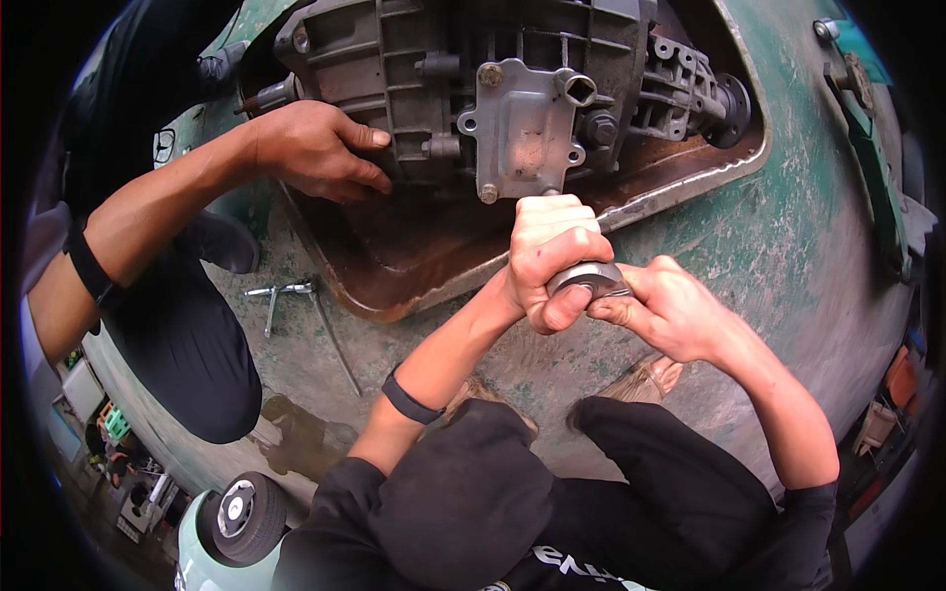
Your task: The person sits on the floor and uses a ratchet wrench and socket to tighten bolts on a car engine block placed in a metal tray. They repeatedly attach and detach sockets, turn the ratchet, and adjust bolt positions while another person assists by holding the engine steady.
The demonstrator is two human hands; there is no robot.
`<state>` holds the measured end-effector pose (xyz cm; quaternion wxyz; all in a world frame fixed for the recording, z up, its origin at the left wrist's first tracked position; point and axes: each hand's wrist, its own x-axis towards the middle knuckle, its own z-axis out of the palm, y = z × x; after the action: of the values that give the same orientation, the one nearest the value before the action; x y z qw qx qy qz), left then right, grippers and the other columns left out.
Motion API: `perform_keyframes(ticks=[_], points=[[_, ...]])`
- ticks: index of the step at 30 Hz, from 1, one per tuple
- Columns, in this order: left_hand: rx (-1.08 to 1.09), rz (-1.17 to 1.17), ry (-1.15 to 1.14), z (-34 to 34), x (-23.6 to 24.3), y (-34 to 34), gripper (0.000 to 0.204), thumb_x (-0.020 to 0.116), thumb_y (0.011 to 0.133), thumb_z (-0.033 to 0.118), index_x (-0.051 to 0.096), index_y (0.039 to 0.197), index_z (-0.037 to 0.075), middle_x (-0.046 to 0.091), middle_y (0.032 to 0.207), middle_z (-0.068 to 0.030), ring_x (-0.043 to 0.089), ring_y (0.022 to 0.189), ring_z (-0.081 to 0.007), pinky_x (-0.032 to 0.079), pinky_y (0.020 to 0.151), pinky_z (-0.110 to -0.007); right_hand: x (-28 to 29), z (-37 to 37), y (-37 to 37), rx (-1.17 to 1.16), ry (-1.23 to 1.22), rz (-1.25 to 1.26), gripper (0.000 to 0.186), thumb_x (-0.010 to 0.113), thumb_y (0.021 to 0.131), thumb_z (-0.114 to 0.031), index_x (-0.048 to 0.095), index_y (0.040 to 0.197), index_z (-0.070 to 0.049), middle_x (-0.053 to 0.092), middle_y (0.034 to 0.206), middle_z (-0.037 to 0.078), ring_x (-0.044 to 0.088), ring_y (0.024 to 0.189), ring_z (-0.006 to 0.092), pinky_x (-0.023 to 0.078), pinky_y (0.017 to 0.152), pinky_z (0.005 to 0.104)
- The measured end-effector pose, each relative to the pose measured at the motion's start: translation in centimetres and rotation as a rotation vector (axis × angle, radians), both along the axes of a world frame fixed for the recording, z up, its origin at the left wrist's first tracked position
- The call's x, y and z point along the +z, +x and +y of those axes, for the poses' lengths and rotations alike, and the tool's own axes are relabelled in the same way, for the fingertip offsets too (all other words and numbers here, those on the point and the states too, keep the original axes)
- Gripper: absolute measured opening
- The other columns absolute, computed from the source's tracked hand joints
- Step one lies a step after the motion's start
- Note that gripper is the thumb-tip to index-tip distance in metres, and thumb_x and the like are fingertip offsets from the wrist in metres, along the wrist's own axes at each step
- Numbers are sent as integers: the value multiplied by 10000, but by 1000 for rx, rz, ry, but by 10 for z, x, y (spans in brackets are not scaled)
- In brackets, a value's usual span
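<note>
My left hand (558, 258) is wrapped around the round metal head of what looks like a ratchet wrench (589, 277). Just right of it, my right hand (662, 307) is closed on the wrench too, fingers hiding most of its handle. Beyond my left fist, a shaft meets the lower edge of a grey metal cover plate (527, 133); the fist hides most of it. Bolts sit at the plate's corners, and a socket-like piece with a square opening (579, 91) stands at its upper right. The plate lies against a ribbed gearbox-like housing (345, 74).
The housing rests in a rusty, oil-stained metal tray (448, 286). From the left, a co-worker's hand (320, 150) touches the housing. A T-handled wrench (313, 291) lies on the worn green floor (808, 286). A green metal frame (872, 177) stands at right, a wheel (246, 517) at lower left.
</note>
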<state>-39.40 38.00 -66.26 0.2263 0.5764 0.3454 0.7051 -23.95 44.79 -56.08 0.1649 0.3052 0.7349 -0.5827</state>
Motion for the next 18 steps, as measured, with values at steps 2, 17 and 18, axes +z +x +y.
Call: perform_keyframes(ticks=[2,17,18], points=[[59,-100,-8,2,-3,7,362,550,805,363,573,797,2,520,572,-78,476,441,-230,368,457,-361,10,24,6,207,391,6,478,656,894,-486,633,783,-21,548,519,175,590,516,378,469,517,437],[-57,-81,-35,-3,-4,0,383,446,764,344,578,666,-1,470,535,-83,439,440,-248,334,470,-380,-56,-102,-1,-622,-59,353,428,573,983,-425,611,900,-8,532,570,115,534,497,244,418,511,370],[-52,-127,-52,-4,-4,1,363,462,733,348,573,659,10,461,542,-82,426,447,-256,324,478,-389,-48,-88,2,-522,-12,327,446,576,977,-436,606,866,-5,535,549,119,563,481,285,421,490,380]])
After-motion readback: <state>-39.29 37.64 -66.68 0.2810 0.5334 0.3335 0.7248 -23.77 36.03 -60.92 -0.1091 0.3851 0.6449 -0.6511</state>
